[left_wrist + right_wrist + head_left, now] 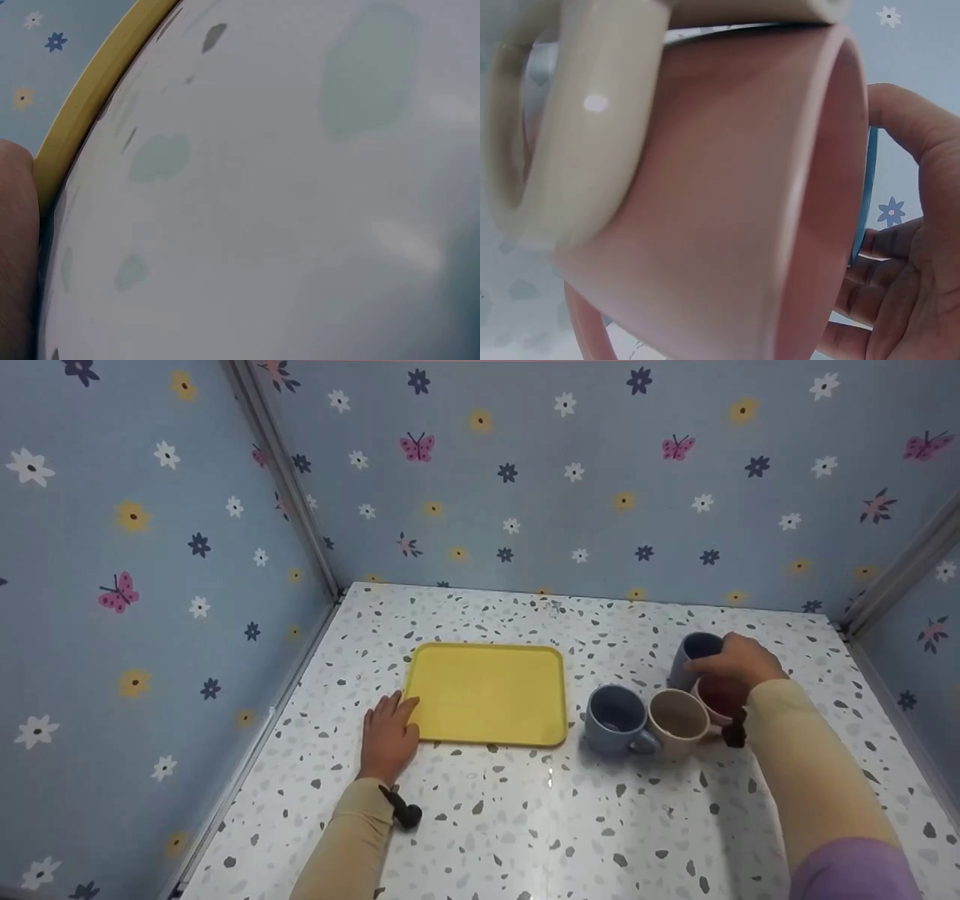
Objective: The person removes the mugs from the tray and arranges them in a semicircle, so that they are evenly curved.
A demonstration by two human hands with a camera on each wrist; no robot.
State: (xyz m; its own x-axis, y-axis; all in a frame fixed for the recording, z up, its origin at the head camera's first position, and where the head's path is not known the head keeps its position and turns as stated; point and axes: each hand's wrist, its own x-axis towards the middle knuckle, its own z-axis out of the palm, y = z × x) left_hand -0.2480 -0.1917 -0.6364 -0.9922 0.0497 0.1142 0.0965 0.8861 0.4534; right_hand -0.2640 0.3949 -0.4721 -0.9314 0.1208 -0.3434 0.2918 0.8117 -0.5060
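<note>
A yellow rectangular tray [487,694] lies on the table. At its left edge rests my left hand [388,739], fingertips on the near-left rim; the left wrist view catches only part of the hand [16,247] beside the rim [82,90]. To the right, my right hand [742,660] grips the upper side of a dark blue mug [681,669]. A pink mug [720,697] stands under that hand, partly hidden, and a cream mug [675,742] beside it. Left of those is a second blue mug [611,735]. The pink mug [712,180] fills the right wrist view.
The speckled white table [480,825] is enclosed by flower-patterned blue panels [525,495] at the back and both sides. Grey metal posts [289,480] stand at the corners. The mugs cluster tightly, right of the tray.
</note>
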